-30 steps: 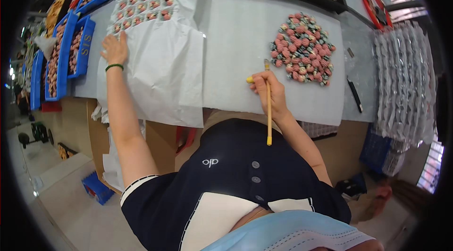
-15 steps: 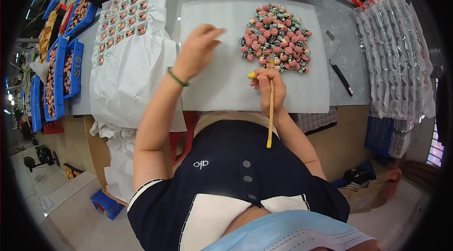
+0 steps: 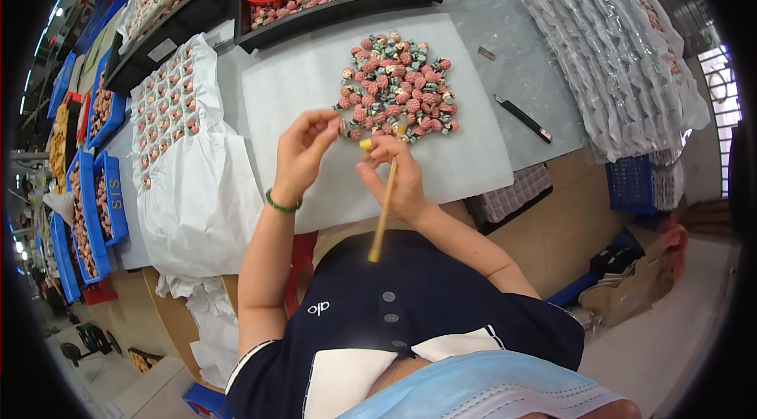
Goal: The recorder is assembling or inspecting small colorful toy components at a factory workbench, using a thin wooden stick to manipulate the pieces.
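A: Which step was in hand?

B: Painting, by the look of it. Your left hand [image 3: 303,152] had pinched one small figure [image 3: 342,133] between its fingertips at the near edge of the pile of small figures [image 3: 397,88] on the white sheet [image 3: 292,88]. Your right hand [image 3: 398,175] was closed around the brush [image 3: 383,206], its yellow tip just beside that piece.

A: And the next move?

B: Probably it called for you to steady the piece and touch the tip to it lightly, keeping the pile undisturbed.
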`<state>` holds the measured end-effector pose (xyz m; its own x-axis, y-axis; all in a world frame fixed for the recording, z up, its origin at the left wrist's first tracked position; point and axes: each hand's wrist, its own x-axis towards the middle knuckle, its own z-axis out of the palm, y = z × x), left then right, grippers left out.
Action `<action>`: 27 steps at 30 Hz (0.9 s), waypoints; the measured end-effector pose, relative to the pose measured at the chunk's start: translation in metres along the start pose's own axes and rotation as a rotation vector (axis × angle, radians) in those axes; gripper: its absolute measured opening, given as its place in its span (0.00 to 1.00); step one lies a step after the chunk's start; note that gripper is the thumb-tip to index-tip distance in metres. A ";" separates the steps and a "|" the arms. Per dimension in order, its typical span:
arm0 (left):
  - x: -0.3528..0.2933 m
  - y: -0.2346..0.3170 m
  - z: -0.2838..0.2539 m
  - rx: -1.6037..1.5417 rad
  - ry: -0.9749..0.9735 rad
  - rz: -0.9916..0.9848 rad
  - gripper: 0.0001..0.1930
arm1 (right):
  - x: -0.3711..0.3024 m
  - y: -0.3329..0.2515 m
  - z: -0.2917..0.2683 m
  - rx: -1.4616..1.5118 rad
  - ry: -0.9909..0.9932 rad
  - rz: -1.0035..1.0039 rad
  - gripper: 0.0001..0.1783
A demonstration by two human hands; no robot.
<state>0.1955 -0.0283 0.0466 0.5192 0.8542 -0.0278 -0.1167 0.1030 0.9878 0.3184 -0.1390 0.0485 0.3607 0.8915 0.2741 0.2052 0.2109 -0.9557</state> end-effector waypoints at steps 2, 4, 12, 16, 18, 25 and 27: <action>-0.015 0.003 -0.003 -0.166 -0.031 -0.114 0.12 | 0.003 0.002 0.013 -0.022 0.075 -0.021 0.09; -0.026 0.002 -0.010 -0.253 -0.039 -0.169 0.12 | 0.008 0.003 0.025 0.075 0.048 -0.018 0.12; -0.034 -0.024 -0.043 -0.476 0.089 -0.271 0.13 | 0.012 0.019 0.064 -0.061 -0.058 0.067 0.10; -0.028 -0.035 -0.060 -0.481 0.071 -0.272 0.13 | 0.018 0.032 0.075 -0.065 -0.070 0.037 0.11; -0.025 -0.040 -0.067 -0.473 0.064 -0.273 0.14 | 0.018 0.041 0.081 -0.038 -0.055 0.046 0.10; -0.019 -0.043 -0.086 -0.532 0.096 -0.256 0.14 | 0.022 0.051 0.105 0.070 -0.009 0.127 0.09; -0.020 -0.046 -0.093 -0.512 0.061 -0.271 0.14 | 0.021 0.054 0.109 0.068 -0.029 0.131 0.09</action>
<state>0.1113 -0.0028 -0.0124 0.5394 0.7892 -0.2936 -0.3884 0.5425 0.7449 0.2377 -0.0650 -0.0086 0.3541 0.9239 0.1446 0.0957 0.1180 -0.9884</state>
